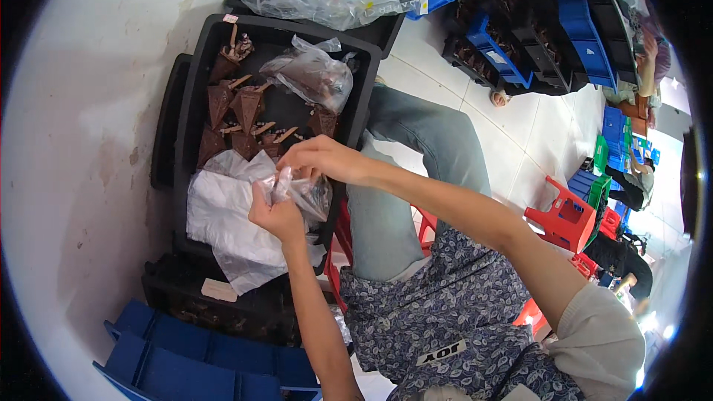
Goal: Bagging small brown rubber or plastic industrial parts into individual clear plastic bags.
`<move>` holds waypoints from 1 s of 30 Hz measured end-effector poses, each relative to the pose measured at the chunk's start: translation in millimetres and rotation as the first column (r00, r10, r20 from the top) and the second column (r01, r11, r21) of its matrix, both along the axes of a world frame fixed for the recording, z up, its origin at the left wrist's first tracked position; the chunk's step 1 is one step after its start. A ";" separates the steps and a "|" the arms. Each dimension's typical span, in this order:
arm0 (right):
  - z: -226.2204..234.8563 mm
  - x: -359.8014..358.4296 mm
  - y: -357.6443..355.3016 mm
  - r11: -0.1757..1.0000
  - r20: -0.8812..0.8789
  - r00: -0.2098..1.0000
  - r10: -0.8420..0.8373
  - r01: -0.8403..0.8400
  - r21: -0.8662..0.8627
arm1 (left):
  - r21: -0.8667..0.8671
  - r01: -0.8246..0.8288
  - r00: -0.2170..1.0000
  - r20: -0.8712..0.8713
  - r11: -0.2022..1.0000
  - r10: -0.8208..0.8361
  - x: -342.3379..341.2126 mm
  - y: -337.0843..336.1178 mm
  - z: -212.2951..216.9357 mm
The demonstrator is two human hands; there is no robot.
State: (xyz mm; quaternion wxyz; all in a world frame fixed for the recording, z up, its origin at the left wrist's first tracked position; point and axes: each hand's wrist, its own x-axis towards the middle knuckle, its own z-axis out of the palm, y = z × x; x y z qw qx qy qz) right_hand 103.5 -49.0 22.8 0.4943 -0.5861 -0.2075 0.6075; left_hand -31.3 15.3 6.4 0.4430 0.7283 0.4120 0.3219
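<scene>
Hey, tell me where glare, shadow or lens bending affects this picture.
Head view: bright glare beside the pale sleeve, lower right; shiny highlights on the clear plastic bag between left hand and right hand; dim shading inside the black crate; stacked blue crates bowing near the upper-right rim; black corners.

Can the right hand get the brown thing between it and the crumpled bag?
Probably yes: the brown thing sits close to the right hand, nothing blocking, but that hand pinches clear plastic.
</scene>
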 end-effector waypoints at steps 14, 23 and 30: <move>-9.6 -1.7 -3.9 0.971 0.046 0.973 -0.227 0.223 0.086 | -0.699 -0.010 0.990 0.095 0.715 0.107 -11.3 4.9 15.1; -0.6 -10.8 -3.0 0.953 -0.182 0.935 -0.303 0.303 -0.032 | -0.879 -0.248 0.918 -0.078 0.407 0.390 -1.4 -2.6 36.2; -2.0 -12.1 -4.4 0.958 -0.132 0.950 -0.284 0.288 0.009 | -0.803 -0.102 0.940 0.115 0.587 0.321 -9.4 -2.8 54.3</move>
